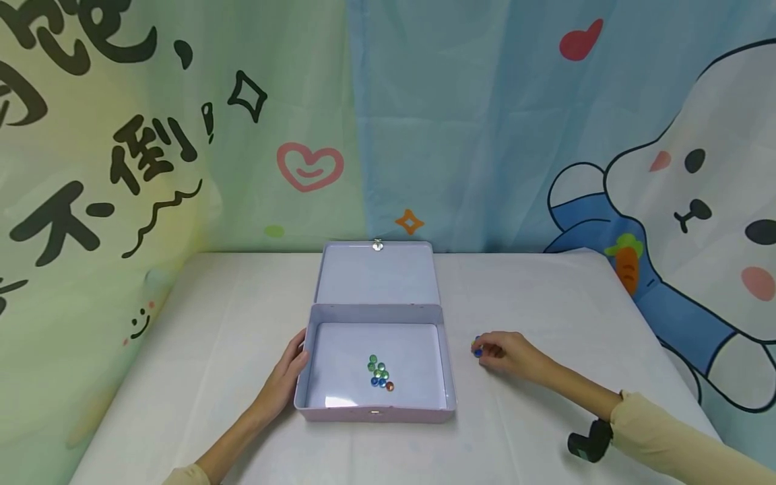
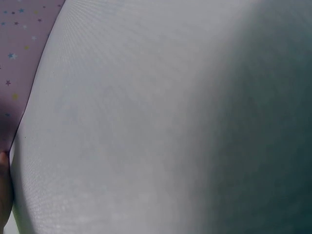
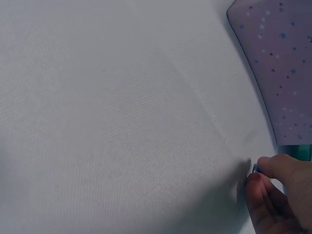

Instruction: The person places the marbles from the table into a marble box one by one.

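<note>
An open lilac box (image 1: 449, 364) stands on the table, its lid (image 1: 376, 273) tipped back behind it. Inside lie several green glass marbles (image 1: 372, 359), a few blue marbles (image 1: 374, 382) and one amber marble (image 1: 390, 386). My left hand (image 1: 280, 382) rests against the box's left wall; only a fingertip (image 2: 4, 165) of it shows in the left wrist view. To the right of the box, my right hand (image 1: 509, 353) pinches a blue marble (image 3: 258, 169) between thumb and fingertips. Blue shows at two spots by those fingers, but how many marbles are there I cannot tell.
A white cloth (image 1: 242, 303) covers the table. Behind it hangs a printed curtain (image 1: 424, 135) with a cartoon animal at right. A black wrist camera (image 1: 591, 441) sits beside the right sleeve (image 1: 661, 431). Small stars dot the box's outer wall (image 3: 278, 63).
</note>
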Action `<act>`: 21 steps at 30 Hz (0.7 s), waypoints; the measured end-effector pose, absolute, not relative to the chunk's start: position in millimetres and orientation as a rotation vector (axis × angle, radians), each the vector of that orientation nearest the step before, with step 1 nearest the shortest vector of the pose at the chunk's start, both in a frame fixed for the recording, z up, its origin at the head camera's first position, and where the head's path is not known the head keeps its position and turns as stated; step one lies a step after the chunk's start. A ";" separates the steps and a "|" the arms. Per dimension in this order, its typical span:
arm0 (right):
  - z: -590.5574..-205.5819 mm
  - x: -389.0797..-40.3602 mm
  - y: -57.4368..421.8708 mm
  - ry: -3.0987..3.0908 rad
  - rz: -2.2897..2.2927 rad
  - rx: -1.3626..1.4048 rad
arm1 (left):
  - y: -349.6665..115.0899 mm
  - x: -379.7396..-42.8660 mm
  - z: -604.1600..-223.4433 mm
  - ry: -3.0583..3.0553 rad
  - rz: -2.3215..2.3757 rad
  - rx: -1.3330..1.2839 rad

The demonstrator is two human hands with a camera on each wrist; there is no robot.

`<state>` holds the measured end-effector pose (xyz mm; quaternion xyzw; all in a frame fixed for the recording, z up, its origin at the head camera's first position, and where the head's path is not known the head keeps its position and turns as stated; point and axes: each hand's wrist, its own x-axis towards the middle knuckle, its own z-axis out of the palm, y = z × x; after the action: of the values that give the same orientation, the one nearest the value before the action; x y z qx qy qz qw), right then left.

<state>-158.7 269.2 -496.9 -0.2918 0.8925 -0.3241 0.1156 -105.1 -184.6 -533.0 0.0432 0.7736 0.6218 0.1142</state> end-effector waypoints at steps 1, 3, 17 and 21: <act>-497.6 -159.1 269.2 2.615 -0.950 -0.858 | -184.5 -105.0 -532.9 2.263 1.828 0.126; -498.4 -159.9 268.9 2.619 -0.945 -0.858 | -184.5 -104.9 -532.6 2.252 1.835 0.127; -494.2 -159.2 265.9 2.600 -0.901 -0.790 | -184.3 -106.2 -531.3 2.276 1.817 0.106; -496.9 -156.3 265.1 2.603 -0.904 -0.779 | -184.4 -103.4 -531.9 2.277 1.807 0.096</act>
<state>-156.3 265.1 -496.9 -0.2693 0.9003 -0.3127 0.1385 -103.4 -184.4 -531.9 0.0327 0.7775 0.6171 0.1162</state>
